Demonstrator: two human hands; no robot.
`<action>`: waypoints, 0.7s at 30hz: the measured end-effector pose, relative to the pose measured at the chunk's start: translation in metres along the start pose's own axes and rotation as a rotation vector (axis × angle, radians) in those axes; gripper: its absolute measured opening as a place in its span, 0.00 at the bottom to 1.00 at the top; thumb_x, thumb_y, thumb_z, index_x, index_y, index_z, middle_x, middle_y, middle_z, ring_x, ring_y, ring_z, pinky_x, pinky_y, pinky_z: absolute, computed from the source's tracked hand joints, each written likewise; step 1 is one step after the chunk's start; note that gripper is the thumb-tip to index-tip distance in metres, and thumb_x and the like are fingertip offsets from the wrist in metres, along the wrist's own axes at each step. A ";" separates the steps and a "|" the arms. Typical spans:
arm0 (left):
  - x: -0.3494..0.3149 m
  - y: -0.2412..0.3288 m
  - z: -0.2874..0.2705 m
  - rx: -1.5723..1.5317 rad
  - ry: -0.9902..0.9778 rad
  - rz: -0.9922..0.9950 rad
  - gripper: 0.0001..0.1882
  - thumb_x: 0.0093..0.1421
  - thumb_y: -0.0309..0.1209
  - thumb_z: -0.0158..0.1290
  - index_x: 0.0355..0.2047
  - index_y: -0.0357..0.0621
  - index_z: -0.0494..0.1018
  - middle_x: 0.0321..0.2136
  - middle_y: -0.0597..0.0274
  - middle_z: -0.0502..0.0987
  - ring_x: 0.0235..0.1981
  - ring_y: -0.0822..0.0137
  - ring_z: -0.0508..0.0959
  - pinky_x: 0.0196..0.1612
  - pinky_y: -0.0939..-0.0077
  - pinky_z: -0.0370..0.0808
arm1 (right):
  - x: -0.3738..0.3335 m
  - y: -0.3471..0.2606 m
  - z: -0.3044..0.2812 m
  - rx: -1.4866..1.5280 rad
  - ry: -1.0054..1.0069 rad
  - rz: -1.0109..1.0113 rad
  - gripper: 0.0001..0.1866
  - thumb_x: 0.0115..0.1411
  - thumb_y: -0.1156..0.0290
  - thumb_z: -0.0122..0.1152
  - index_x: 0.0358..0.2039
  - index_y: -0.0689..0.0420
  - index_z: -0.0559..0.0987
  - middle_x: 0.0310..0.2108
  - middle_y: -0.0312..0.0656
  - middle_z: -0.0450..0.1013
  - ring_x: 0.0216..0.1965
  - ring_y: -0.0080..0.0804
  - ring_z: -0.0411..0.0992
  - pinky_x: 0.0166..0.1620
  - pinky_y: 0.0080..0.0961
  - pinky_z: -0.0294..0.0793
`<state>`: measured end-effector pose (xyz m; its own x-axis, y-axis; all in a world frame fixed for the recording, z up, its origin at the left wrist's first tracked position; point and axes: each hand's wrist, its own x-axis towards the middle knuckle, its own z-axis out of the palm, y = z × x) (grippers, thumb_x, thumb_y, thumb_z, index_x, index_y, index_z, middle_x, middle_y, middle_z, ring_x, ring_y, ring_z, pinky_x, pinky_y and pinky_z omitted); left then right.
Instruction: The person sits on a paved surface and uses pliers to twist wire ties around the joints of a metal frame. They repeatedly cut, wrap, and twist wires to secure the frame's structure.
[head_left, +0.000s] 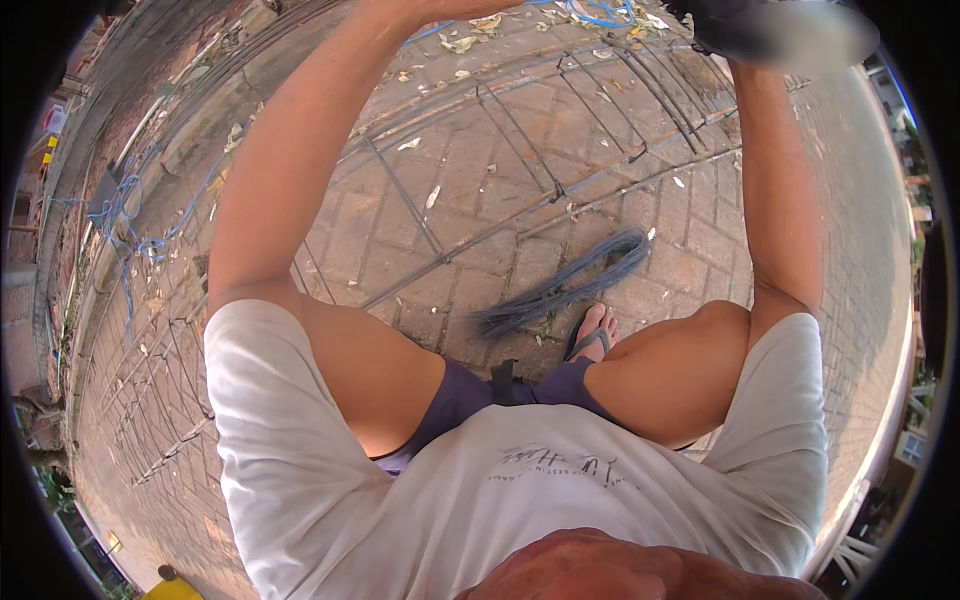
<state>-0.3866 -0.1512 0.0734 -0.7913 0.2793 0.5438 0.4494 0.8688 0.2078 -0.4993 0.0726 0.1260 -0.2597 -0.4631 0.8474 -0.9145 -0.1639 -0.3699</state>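
My left hand [455, 8] reaches to the top edge of the head view, above the far side of a steel rebar frame. Most of its fingers are cut off by the edge, so its grip is hidden. At the end of my right forearm is my right hand [715, 28], which looks dark and partly covered, beside a pale blurred patch; its fingers cannot be made out. The rebar frame [480, 218], long bars with cross ties, lies on the paving between my arms. A bent bundle of thin grey tie wire [570, 288] rests near my sandalled foot [594, 335].
Blue cord [130, 215] lies tangled at the left, with more blue cord [605, 12] at the top. Further rebar mesh [165, 400] spreads to the left of my leg. Dry leaves [433, 197] are scattered over the brick paving [690, 225]. Something yellow [172, 588] shows at the lower left.
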 end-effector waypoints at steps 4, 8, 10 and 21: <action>-0.005 0.017 -0.065 0.305 -0.010 0.036 0.10 0.61 0.34 0.60 0.34 0.41 0.87 0.31 0.43 0.84 0.30 0.43 0.83 0.36 0.53 0.78 | -0.042 0.011 0.020 -0.341 -0.664 -0.158 0.28 0.72 0.56 0.63 0.65 0.60 0.77 0.55 0.61 0.79 0.58 0.57 0.77 0.62 0.49 0.74; -0.007 0.049 -0.057 0.116 0.093 0.034 0.09 0.60 0.29 0.59 0.35 0.39 0.87 0.28 0.46 0.85 0.29 0.48 0.84 0.37 0.58 0.79 | -0.043 -0.001 0.032 -0.038 -0.638 0.297 0.19 0.72 0.58 0.67 0.54 0.59 0.85 0.38 0.48 0.85 0.39 0.37 0.82 0.44 0.36 0.82; -0.003 0.064 -0.043 -0.022 0.201 0.003 0.08 0.59 0.25 0.60 0.35 0.38 0.88 0.26 0.49 0.85 0.28 0.55 0.84 0.35 0.63 0.78 | -0.031 -0.005 0.018 0.146 -0.663 0.571 0.16 0.72 0.59 0.68 0.48 0.60 0.88 0.31 0.41 0.85 0.30 0.26 0.81 0.34 0.28 0.81; 0.006 0.037 -0.041 -0.193 0.120 -0.193 0.05 0.54 0.25 0.66 0.31 0.40 0.88 0.22 0.58 0.84 0.25 0.69 0.81 0.31 0.69 0.75 | -0.019 0.027 -0.006 0.617 -0.192 0.692 0.13 0.68 0.65 0.74 0.42 0.64 0.87 0.38 0.41 0.85 0.38 0.27 0.83 0.39 0.22 0.82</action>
<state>-0.3573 -0.1340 0.1176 -0.8202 0.0562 0.5694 0.3752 0.8041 0.4611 -0.5212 0.0821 0.1025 -0.5769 -0.7567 0.3075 -0.2366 -0.2055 -0.9496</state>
